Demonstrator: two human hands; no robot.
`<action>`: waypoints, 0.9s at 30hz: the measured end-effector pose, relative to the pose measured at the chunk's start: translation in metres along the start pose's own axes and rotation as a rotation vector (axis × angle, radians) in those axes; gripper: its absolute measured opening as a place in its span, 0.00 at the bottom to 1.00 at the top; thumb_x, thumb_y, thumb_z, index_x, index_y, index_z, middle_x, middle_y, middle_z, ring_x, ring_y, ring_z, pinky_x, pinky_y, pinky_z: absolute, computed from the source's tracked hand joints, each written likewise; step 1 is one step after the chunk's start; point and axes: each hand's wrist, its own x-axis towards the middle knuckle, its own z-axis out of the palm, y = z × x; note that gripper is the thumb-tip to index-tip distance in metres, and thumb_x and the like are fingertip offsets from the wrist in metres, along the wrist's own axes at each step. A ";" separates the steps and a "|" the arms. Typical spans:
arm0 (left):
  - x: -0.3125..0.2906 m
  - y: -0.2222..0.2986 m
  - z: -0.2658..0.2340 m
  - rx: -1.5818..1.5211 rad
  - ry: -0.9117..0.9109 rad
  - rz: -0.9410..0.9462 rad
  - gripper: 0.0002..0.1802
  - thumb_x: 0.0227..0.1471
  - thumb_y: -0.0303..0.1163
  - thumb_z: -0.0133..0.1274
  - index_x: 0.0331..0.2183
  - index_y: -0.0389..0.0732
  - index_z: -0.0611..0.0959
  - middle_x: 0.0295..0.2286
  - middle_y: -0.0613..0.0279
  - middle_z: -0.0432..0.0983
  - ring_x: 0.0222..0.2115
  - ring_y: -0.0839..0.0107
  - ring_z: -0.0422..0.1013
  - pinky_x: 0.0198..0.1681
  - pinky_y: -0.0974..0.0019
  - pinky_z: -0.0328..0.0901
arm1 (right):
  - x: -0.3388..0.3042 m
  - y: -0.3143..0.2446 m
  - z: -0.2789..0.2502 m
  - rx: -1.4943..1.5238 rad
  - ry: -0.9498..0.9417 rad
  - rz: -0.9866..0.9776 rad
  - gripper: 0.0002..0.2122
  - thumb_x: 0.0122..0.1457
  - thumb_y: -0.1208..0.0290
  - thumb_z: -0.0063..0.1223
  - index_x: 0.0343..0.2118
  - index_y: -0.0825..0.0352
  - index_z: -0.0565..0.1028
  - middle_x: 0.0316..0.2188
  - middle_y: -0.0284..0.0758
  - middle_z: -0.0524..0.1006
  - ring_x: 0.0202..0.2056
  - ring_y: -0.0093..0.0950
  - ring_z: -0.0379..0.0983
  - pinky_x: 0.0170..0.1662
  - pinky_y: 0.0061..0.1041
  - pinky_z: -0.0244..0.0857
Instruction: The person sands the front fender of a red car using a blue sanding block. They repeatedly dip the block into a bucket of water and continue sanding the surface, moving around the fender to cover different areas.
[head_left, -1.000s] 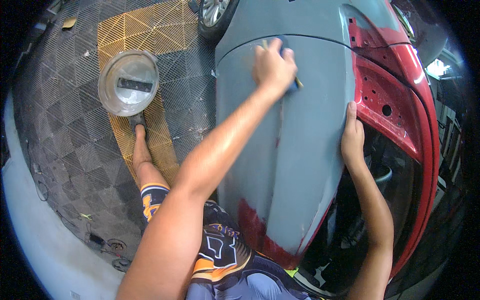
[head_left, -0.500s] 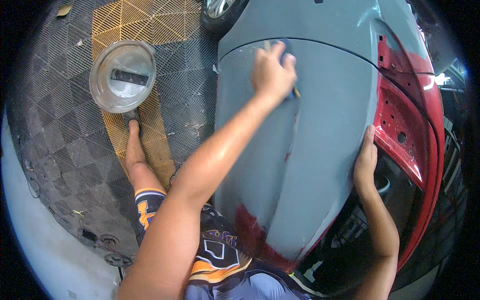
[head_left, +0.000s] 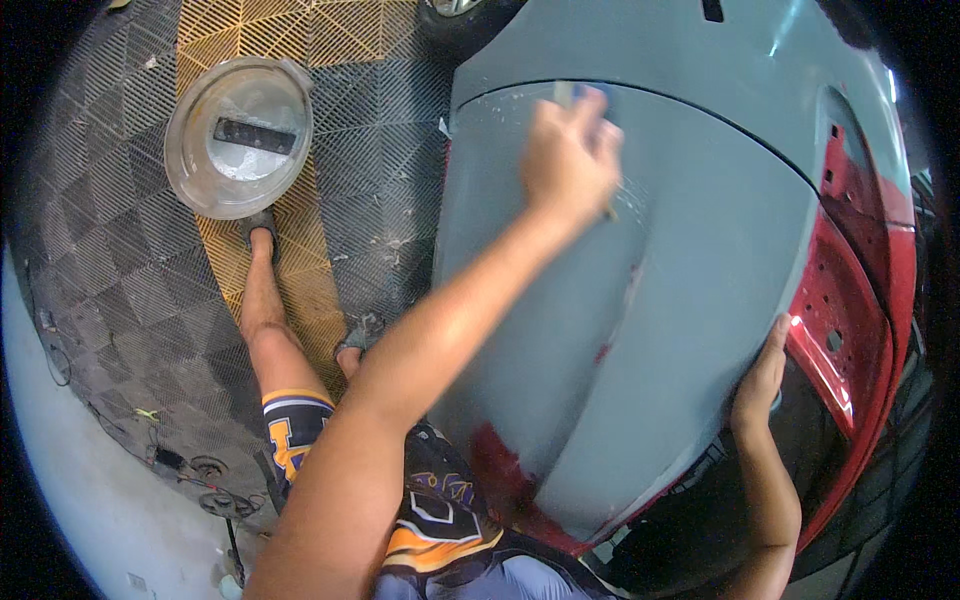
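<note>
A grey-primed car panel (head_left: 520, 300) with bare red patches lies in front of me. My left hand (head_left: 575, 170) presses a sanding block (head_left: 580, 90) on its far part, below the curved seam. The block is blue with a pale edge, blurred and mostly hidden under my fingers. White scuff marks show beside that hand. My right hand (head_left: 762, 385) rests along the panel's right edge, fingers stretched and together, holding nothing. The thumb is hard to make out.
A round clear basin (head_left: 180, 165) with a long black block (head_left: 255, 137) in it stands on the tiled floor at the left. A car wheel (head_left: 465, 30) is at the top. Red bare metal (head_left: 850, 300) with holes borders a dark opening at the right.
My left hand has shifted slightly right with the block, and scuff marks now show beside it. My right hand appears lower and further right as the view has shifted.
</note>
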 end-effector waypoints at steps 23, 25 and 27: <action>-0.063 0.047 0.002 -0.219 0.118 0.151 0.25 0.53 0.26 0.56 0.53 0.50 0.82 0.41 0.50 0.69 0.41 0.52 0.65 0.48 0.53 0.59 | 0.003 0.020 -0.026 0.087 0.128 0.089 0.33 0.74 0.50 0.29 0.68 0.77 0.51 0.71 0.43 0.50 0.71 0.33 0.46 0.72 0.30 0.37; -0.053 0.009 0.009 -0.183 0.133 0.197 0.23 0.55 0.30 0.55 0.54 0.51 0.81 0.42 0.52 0.68 0.42 0.52 0.64 0.48 0.52 0.59 | 0.000 0.019 -0.026 0.085 0.116 0.061 0.33 0.74 0.49 0.29 0.67 0.77 0.54 0.70 0.42 0.54 0.69 0.33 0.50 0.71 0.30 0.40; -0.017 -0.058 0.024 -0.024 0.133 -0.191 0.21 0.61 0.36 0.50 0.56 0.52 0.78 0.45 0.52 0.66 0.44 0.52 0.64 0.47 0.45 0.61 | -0.002 0.015 -0.025 0.029 0.148 -0.005 0.33 0.73 0.48 0.30 0.66 0.77 0.57 0.68 0.42 0.58 0.67 0.32 0.54 0.70 0.30 0.43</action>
